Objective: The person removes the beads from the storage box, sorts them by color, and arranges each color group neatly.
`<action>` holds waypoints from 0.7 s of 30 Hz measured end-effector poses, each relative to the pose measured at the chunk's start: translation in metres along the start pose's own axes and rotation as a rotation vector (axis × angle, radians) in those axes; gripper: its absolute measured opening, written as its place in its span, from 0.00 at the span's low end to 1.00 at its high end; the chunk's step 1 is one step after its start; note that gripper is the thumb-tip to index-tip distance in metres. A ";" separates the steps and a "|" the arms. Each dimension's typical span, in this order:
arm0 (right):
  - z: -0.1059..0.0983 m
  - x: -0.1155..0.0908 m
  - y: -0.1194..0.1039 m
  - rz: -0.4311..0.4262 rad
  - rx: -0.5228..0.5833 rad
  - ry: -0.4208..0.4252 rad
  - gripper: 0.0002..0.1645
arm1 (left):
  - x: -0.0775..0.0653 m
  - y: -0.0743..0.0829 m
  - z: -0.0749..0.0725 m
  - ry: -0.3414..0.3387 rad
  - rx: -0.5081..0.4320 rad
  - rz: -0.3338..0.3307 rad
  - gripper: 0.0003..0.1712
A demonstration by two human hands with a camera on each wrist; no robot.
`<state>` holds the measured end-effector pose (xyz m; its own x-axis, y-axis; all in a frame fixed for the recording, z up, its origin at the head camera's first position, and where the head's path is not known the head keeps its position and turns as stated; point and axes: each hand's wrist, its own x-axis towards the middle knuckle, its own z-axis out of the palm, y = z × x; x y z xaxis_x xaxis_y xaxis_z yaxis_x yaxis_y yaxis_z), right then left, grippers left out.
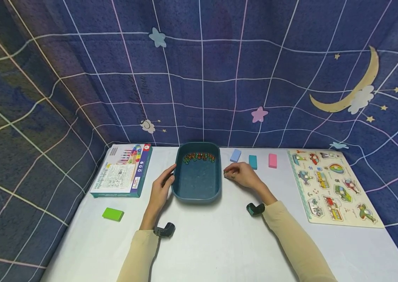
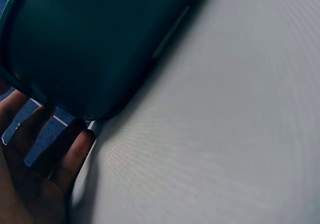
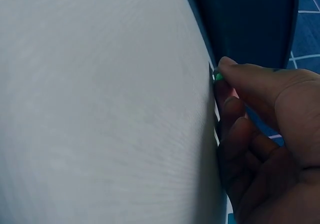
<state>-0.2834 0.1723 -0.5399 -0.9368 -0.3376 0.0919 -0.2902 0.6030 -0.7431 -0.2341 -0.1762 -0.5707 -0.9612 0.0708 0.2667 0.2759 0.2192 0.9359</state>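
A dark teal bin [image 1: 199, 182] stands on the white table, with several shiny green and orange-brown marbles [image 1: 199, 156] gathered along its far end. My left hand [image 1: 161, 190] rests against the bin's left side, its fingers [image 2: 75, 154] extended and touching the outer wall. To the right of the bin, close to the tabletop, my right hand [image 1: 244, 175] pinches a small green marble [image 3: 218, 76] between thumb and forefinger. The fingers cover most of that marble.
Blue [image 1: 235, 155], teal [image 1: 253, 162] and pink [image 1: 272, 160] blocks lie beyond the right hand. A picture puzzle board [image 1: 320, 158] is at the far right. On the left are a flat printed box [image 1: 116, 178] and a green block [image 1: 113, 214]. A curtain [image 1: 220, 98] hangs behind the table.
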 end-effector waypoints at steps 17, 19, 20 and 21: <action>-0.025 0.010 -0.022 0.088 0.264 -0.001 0.19 | 0.001 0.001 -0.002 -0.019 -0.027 -0.033 0.25; -0.027 0.016 -0.033 0.068 0.281 0.010 0.19 | 0.001 0.001 -0.002 -0.017 -0.026 -0.038 0.25; -0.028 0.020 -0.039 0.055 0.294 0.012 0.19 | 0.001 0.001 -0.002 -0.017 -0.026 -0.040 0.25; -0.027 0.023 -0.045 0.048 0.303 0.013 0.18 | 0.001 0.001 -0.002 -0.016 -0.027 -0.041 0.25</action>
<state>-0.2974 0.1570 -0.4861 -0.9509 -0.3037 0.0588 -0.1759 0.3745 -0.9104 -0.2349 -0.1781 -0.5687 -0.9714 0.0775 0.2245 0.2356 0.1954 0.9520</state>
